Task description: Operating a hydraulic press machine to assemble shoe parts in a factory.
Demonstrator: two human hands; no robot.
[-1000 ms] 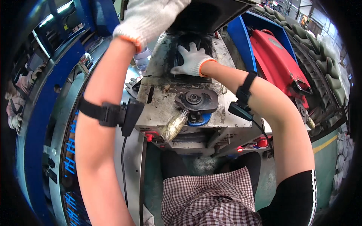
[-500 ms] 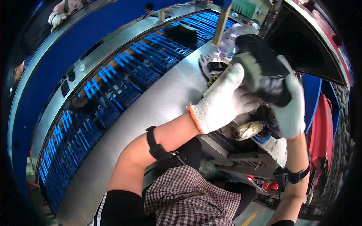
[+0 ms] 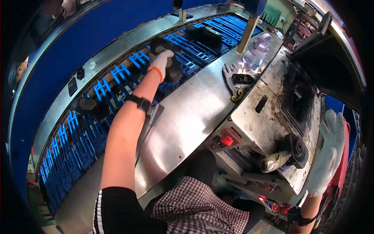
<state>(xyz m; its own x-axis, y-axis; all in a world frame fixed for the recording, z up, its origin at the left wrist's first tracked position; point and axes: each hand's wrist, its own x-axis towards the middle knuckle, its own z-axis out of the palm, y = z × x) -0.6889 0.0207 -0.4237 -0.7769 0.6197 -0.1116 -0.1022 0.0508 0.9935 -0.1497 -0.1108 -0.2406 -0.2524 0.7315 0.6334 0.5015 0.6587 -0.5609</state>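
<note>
1. Gloves cover both hands: white knit, the left one with an orange cuff.
2. The left hand (image 3: 163,62) reaches to the upper centre-left of the frame, over the blue rack conveyor (image 3: 97,101), and its fingers are closed around a dark shoe part (image 3: 171,70), which sits just above the blue slats.
3. A black strap with a small device (image 3: 142,103) wraps the left forearm, near the middle of the frame.
4. The right hand (image 3: 329,156) sits at the right edge, fingers spread and pointing upward, palm laid flat against the edge of the grey machine (image 3: 269,117); it pinches nothing.
5. A black round wheel (image 3: 296,146) and a brass-coloured wire brush (image 3: 274,162) stick out of the machine's lower side, just left of the right hand.
6. A red button (image 3: 226,140) shows on the machine's front panel, right of centre.
7. A spare grey glove (image 3: 233,80) lies on the steel table (image 3: 183,121), upper centre-right, with a clear plastic bottle (image 3: 257,50) beside it.
8. More dark shoe pieces rest on the conveyor: one at the left (image 3: 87,107), others near the top centre (image 3: 206,33).
9. Checked cloth (image 3: 194,212) covers the person's lap at the bottom centre.
</note>
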